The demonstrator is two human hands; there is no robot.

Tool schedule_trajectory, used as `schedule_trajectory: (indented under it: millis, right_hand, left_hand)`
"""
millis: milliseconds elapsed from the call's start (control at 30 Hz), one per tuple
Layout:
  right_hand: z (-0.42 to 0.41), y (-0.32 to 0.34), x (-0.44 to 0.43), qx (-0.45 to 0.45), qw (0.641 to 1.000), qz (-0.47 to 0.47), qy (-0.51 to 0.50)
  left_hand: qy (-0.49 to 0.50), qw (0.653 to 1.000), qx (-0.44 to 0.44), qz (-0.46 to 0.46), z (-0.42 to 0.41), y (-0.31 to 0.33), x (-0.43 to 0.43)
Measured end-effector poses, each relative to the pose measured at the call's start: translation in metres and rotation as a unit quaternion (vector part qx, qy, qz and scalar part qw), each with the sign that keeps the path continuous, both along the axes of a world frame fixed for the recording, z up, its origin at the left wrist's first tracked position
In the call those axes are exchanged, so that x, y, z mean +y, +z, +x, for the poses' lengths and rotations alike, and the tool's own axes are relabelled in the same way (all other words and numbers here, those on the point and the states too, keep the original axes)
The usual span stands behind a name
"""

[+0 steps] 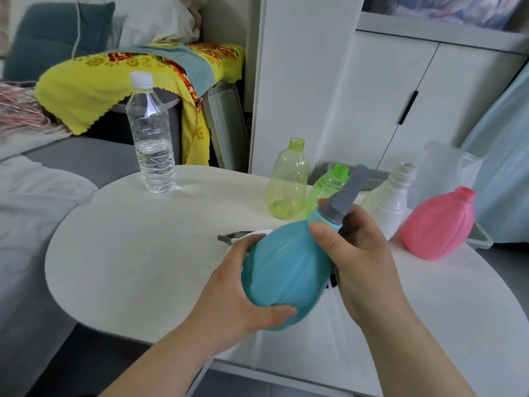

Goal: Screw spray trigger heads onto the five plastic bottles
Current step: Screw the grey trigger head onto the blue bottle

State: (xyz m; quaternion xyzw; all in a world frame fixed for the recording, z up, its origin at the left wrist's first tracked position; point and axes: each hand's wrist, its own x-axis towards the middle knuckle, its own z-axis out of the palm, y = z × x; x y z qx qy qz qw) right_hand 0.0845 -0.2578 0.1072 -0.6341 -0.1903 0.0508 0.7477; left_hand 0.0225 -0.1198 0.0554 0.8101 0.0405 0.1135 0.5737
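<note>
A round teal bottle [286, 270] is tilted above the white table [143, 253], its body gripped by my left hand [237, 290]. A grey spray trigger head [345, 196] sits on its neck, and my right hand [355, 253] is closed around the collar there. Behind stand a yellow-green bottle [287, 181], a bright green bottle [326, 187], a white bottle [389, 202] and a pink bottle [438, 224], all with bare necks. Another grey trigger part [229, 237] lies on the table, half hidden by my left hand.
A capped clear water bottle [151, 138] stands at the back left of the table. A white cabinet [400, 96] rises behind, a grey tray edge [483, 239] shows at right, and a bed with a yellow cloth [94, 84] lies left.
</note>
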Motion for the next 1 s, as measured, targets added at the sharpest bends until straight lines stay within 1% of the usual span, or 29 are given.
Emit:
schedule_trajectory:
  millis: [133, 200, 233, 300, 367, 433, 500, 667, 800, 867, 1000]
  right_hand:
    - [-0.006, -0.001, 0.002, -0.028, 0.999, -0.024, 0.011]
    - [-0.008, 0.001, 0.001, -0.042, 0.997, -0.036, 0.056]
    - [-0.008, 0.001, 0.001, -0.036, 0.996, -0.041, 0.070]
    - [-0.009, 0.001, 0.001, -0.017, 0.997, -0.046, 0.066]
    - [-0.009, 0.002, 0.004, -0.029, 0.998, -0.037, 0.048]
    - [-0.010, 0.003, 0.007, -0.031, 0.999, -0.001, 0.028]
    - [-0.009, 0.002, 0.008, -0.036, 0.999, 0.014, 0.016]
    - [-0.006, 0.002, 0.010, -0.073, 0.995, -0.064, 0.015]
    - [-0.009, 0.005, 0.008, -0.090, 0.990, -0.088, 0.070]
    - [-0.009, 0.006, 0.006, -0.075, 0.990, -0.067, 0.095]
    - [-0.004, 0.007, 0.002, -0.050, 0.995, -0.013, 0.080]
  left_hand:
    - [-0.007, 0.999, 0.001, -0.032, 0.001, -0.001, -0.007]
    - [-0.004, 0.998, -0.008, -0.068, 0.002, -0.002, -0.006]
    - [0.001, 0.996, -0.013, -0.087, 0.003, -0.002, -0.005]
    - [0.005, 0.994, -0.022, -0.109, 0.004, -0.002, -0.003]
    - [-0.003, 0.995, -0.023, -0.099, 0.004, -0.001, -0.003]
    - [-0.003, 0.997, -0.016, -0.079, 0.003, -0.001, -0.005]
    - [0.001, 0.998, -0.016, -0.069, 0.003, -0.002, -0.005]
    - [-0.013, 0.998, -0.009, -0.058, 0.002, -0.002, -0.005]
    - [-0.014, 0.997, -0.017, -0.074, 0.003, -0.002, 0.000]
    - [-0.016, 0.996, -0.022, -0.083, 0.004, 0.000, 0.003]
    - [-0.033, 0.998, -0.023, -0.053, 0.001, 0.004, 0.004]
